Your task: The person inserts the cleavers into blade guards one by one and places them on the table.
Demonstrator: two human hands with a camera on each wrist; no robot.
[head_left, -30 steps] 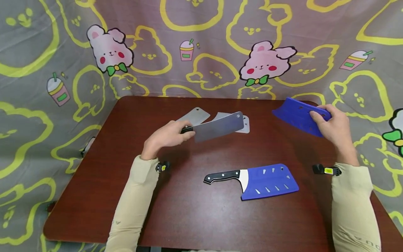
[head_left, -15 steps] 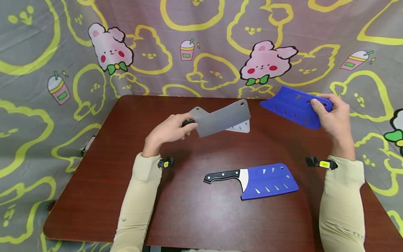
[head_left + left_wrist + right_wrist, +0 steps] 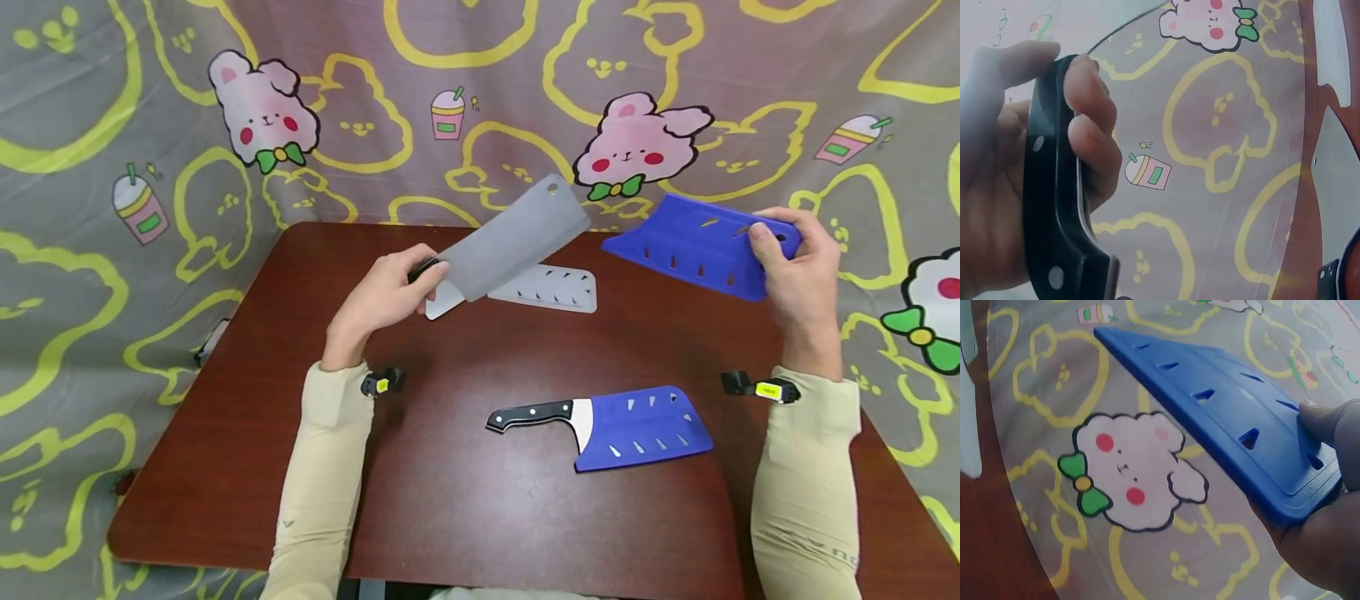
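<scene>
My left hand (image 3: 386, 287) grips a cleaver by its black riveted handle (image 3: 1054, 175). The bare grey blade (image 3: 517, 237) is raised above the table, tilted up to the right. My right hand (image 3: 806, 275) pinches a blue slotted blade guard (image 3: 697, 246) at its right end, thumb on the near face. The guard is in the air with its pointed corner toward the cleaver; a gap separates them. On the table behind the raised blade lie a white slotted blade guard (image 3: 551, 290) and a second cleaver (image 3: 1338, 169), mostly hidden in the head view.
Nearer to me, a cleaver with a black handle lies on the brown table (image 3: 420, 500), its blade inside another blue guard (image 3: 645, 429). A patterned cloth (image 3: 360, 92) hangs along the table's back and sides.
The cleaver in my left hand has risen and tilted steeper, uncovering more of the white guard. My right hand has lifted the blue guard and brought it leftward, closer to the blade.
</scene>
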